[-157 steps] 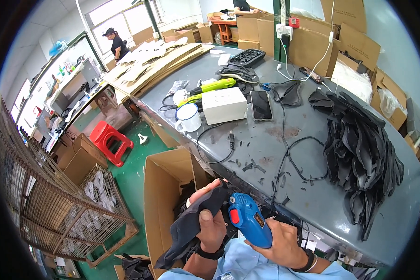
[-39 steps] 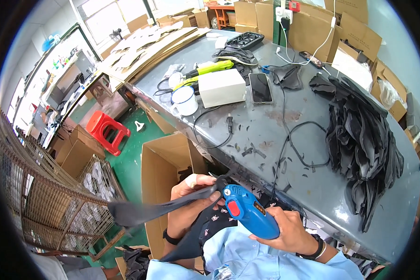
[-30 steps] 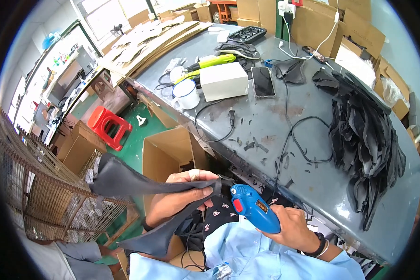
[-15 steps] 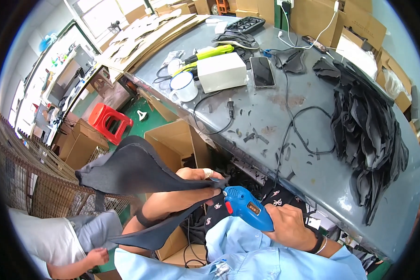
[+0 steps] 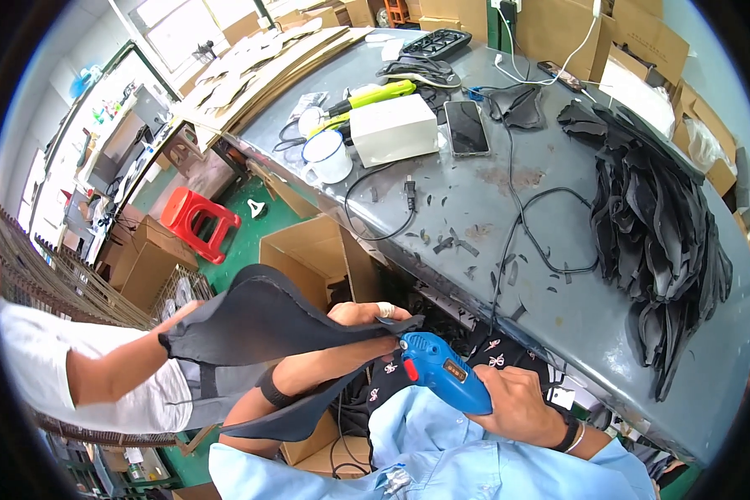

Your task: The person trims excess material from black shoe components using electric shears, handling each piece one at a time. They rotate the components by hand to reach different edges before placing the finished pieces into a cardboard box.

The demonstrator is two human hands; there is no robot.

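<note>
- Since the frame half a second ago, the free end of your black piece drops a little, and its held end now pokes further out past your fingers. The co-worker's arm, low at the left in that frame, is now raised close to that free end; whether they touch, you cannot tell from this view.
- Your left hand pinches the piece near its right end, fingers above and thumb below.
- Your right hand is wrapped around the handle of the blue tool.
- The key relation: the held end sits just beside the tool's front end, to its upper left. Contact is too small to make out.
- The long axis of the piece runs leftward from your left fingertips, its upper flap arching over your left forearm. A lower flap slants down and left; you cannot tell whether it belongs to the same piece.
- The tool's long axis slopes from its front end down and right into your right palm, so the two axes meet at an angle by your left thumb.
- Your left hand is nearer the piece; your right reaches it only through the tool.
</note>
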